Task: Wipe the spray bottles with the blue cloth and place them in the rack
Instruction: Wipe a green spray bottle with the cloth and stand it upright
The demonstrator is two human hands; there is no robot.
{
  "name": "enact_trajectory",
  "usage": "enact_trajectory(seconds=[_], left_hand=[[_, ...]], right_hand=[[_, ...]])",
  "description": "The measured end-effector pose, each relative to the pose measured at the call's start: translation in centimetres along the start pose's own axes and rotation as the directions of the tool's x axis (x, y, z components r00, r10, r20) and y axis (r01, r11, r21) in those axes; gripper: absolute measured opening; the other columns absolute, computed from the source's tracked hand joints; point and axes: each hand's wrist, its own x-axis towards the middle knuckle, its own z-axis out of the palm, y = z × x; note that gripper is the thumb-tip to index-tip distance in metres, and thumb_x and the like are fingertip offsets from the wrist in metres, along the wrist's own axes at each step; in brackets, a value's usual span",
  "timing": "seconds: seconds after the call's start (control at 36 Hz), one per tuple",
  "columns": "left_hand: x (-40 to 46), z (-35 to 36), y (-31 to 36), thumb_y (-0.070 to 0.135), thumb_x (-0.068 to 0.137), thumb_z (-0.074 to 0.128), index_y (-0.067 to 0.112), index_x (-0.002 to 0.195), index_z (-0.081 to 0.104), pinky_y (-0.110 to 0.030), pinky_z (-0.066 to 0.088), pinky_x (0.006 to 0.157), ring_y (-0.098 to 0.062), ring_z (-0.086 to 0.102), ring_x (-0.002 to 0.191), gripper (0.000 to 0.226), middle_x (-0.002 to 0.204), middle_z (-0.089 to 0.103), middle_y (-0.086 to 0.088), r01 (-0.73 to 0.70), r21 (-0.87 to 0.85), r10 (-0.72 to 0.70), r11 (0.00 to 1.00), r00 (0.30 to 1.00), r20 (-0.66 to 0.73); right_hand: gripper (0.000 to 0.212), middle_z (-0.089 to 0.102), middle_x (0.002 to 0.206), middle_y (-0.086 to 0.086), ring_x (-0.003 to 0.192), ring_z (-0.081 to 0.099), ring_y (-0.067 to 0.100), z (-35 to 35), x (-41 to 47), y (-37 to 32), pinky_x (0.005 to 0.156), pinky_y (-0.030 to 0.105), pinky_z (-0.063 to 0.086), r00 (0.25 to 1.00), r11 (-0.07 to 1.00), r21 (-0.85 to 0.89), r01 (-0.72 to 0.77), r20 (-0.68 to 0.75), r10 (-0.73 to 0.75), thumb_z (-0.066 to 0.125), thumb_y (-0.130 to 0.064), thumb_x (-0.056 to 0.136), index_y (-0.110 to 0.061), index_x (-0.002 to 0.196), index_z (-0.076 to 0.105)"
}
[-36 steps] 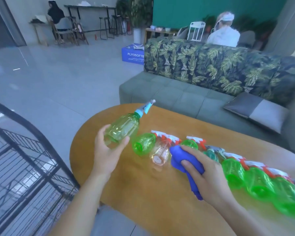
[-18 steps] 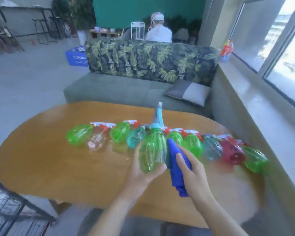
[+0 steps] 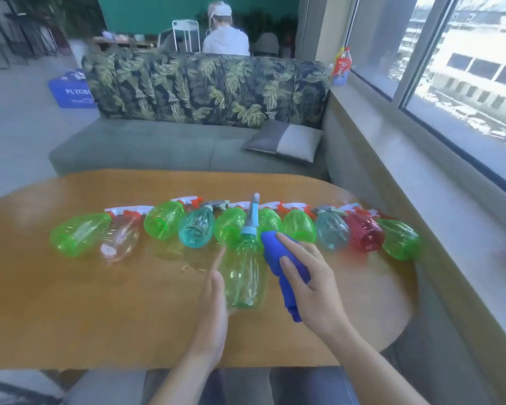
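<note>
My left hand (image 3: 215,299) holds a clear green spray bottle (image 3: 244,270) with a light blue nozzle, its head pointing away from me, above the wooden table (image 3: 70,302). My right hand (image 3: 310,285) grips the bunched blue cloth (image 3: 284,270) and presses it against the bottle's right side near the shoulder. Behind them several spray bottles lie in a row across the table: green ones (image 3: 78,236), a clear one (image 3: 120,241), teal ones (image 3: 195,229) and a red one (image 3: 364,233). The rack is out of view.
A grey sofa (image 3: 164,150) with a leaf-print back stands beyond the table, a cushion (image 3: 284,140) at its right end. A windowsill (image 3: 421,176) runs along the right, with a red bottle (image 3: 341,67) on it. A person sits behind the sofa.
My view swung right, away from the black wire rack. My left hand brought the green bottle from the table's left end to the middle, and the cloth in my right hand now touches it.
</note>
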Motion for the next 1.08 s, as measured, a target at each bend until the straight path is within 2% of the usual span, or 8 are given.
enact_trajectory(seconds=[0.14, 0.31, 0.39, 0.5, 0.75, 0.86, 0.94, 1.08], left_hand=[[0.1, -1.0, -1.8, 0.096, 0.089, 0.032, 0.054, 0.158, 0.044, -0.046, 0.025, 0.132, 0.004, 0.031, 0.157, 0.082, 0.164, 0.041, 0.033, -0.06, 0.098, 0.054, 0.993, 0.997, 0.059], [0.4, -1.4, -2.4, 0.079, 0.102, 0.034, 0.036, 0.157, 0.045, -0.007, 0.029, 0.118, 0.012, 0.034, 0.152, 0.07, 0.157, 0.045, 0.041, -0.084, 0.081, 0.08, 0.993, 0.995, 0.052], [0.8, -1.8, -2.9, 0.054, 0.108, 0.028, 0.035, 0.158, 0.045, -0.021, 0.03, 0.126, 0.009, 0.036, 0.152, 0.056, 0.156, 0.047, 0.039, -0.059, 0.042, 0.057, 0.997, 0.998, 0.039], [0.8, -2.2, -3.5, 0.081, 0.096, 0.03, 0.046, 0.16, 0.045, -0.057, 0.03, 0.13, 0.004, 0.035, 0.155, 0.074, 0.163, 0.045, 0.03, 0.0, -0.025, 0.001, 1.0, 0.998, 0.058], [0.4, -2.5, -3.7, 0.094, 0.09, 0.039, 0.054, 0.155, 0.049, -0.055, 0.032, 0.129, -0.017, 0.044, 0.155, 0.077, 0.163, 0.053, 0.005, 0.01, -0.052, -0.007, 0.999, 0.999, 0.047], [0.1, -2.2, -3.4, 0.088, 0.095, 0.037, 0.053, 0.155, 0.049, -0.05, 0.031, 0.13, -0.005, 0.036, 0.157, 0.071, 0.164, 0.048, 0.021, -0.048, 0.013, 0.047, 0.999, 0.998, 0.03], [0.1, -1.8, -2.9, 0.067, 0.107, 0.035, 0.045, 0.154, 0.049, -0.019, 0.029, 0.125, 0.01, 0.034, 0.153, 0.054, 0.157, 0.047, 0.037, -0.097, 0.061, 0.095, 0.993, 0.995, 0.027], [0.2, -1.9, -3.0, 0.051, 0.111, 0.034, 0.04, 0.156, 0.045, -0.002, 0.027, 0.114, 0.014, 0.03, 0.152, 0.048, 0.157, 0.042, 0.042, -0.096, 0.072, 0.093, 0.993, 0.995, 0.049]], right_hand=[[0.045, 0.051, 0.118, -0.019, 0.109, 0.058, 0.005, 2.9, 1.9, 1.3, 0.097, 0.034, 0.051, 0.998, 0.978, -0.205, 0.035, 0.056, -0.024, 0.046, -0.056, 0.099, -0.042, 0.138, 0.064], [0.04, 0.045, 0.109, -0.011, 0.104, 0.054, 0.002, 6.0, 1.5, 2.7, 0.088, 0.009, 0.039, 0.991, 0.927, -0.354, 0.125, -0.007, -0.137, 0.038, -0.052, 0.108, -0.043, 0.139, 0.062], [0.036, 0.045, 0.11, -0.01, 0.101, 0.052, 0.0, 6.8, 1.1, 3.0, 0.088, 0.008, 0.039, 0.967, 0.882, -0.405, 0.241, 0.027, -0.252, 0.045, -0.043, 0.109, -0.036, 0.136, 0.067], [0.034, 0.05, 0.118, 0.0, 0.109, 0.056, 0.019, 6.6, -0.6, 3.7, 0.094, 0.026, 0.047, 0.897, 0.794, -0.421, 0.438, 0.145, -0.418, 0.051, -0.037, 0.108, -0.028, 0.136, 0.069], [0.033, 0.046, 0.115, 0.001, 0.087, 0.051, 0.023, 5.2, -1.8, 5.0, 0.066, 0.031, 0.05, 0.662, 0.489, -0.462, 0.74, 0.371, -0.651, 0.058, -0.041, 0.107, -0.035, 0.138, 0.066], [0.036, 0.045, 0.114, -0.001, 0.1, 0.056, 0.017, 5.7, -0.7, 4.6, 0.081, 0.025, 0.049, 0.801, 0.661, -0.466, 0.589, 0.225, -0.555, 0.052, -0.047, 0.107, -0.034, 0.137, 0.067], [0.041, 0.044, 0.107, -0.009, 0.097, 0.054, 0.002, 5.7, 0.9, 3.6, 0.086, 0.011, 0.043, 0.925, 0.84, -0.392, 0.375, 0.09, -0.37, 0.047, -0.054, 0.106, -0.038, 0.14, 0.064], [0.039, 0.05, 0.099, -0.008, 0.095, 0.055, 0.007, 6.6, 1.9, 3.4, 0.081, 0.014, 0.042, 0.975, 0.911, -0.355, 0.211, 0.008, -0.222, 0.044, -0.051, 0.108, -0.047, 0.143, 0.058]])
